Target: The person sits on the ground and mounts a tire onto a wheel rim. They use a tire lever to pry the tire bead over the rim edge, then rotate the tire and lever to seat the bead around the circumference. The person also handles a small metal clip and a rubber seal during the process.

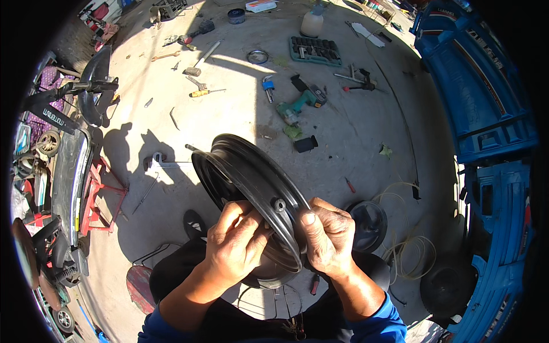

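Observation:
A black metal wheel rim is tilted on edge between my two hands, above my lap. My right hand grips its right edge, thumb on the outer lip. My left hand reaches inside the rim, its fingertips partly hidden by the lip, near a rubber valve stem base in the rim's channel. Whether the left fingers pinch something there cannot be seen. Below the rim, another round dark part shows between my knees. A pipe wrench lies on the floor to the left, partly behind the rim.
On the concrete floor lie a green cordless impact tool, a socket set, a hammer, blue-held hex keys and a screwdriver. Coiled clear hose lies right, beside a blue vehicle. A red metal stand stands left.

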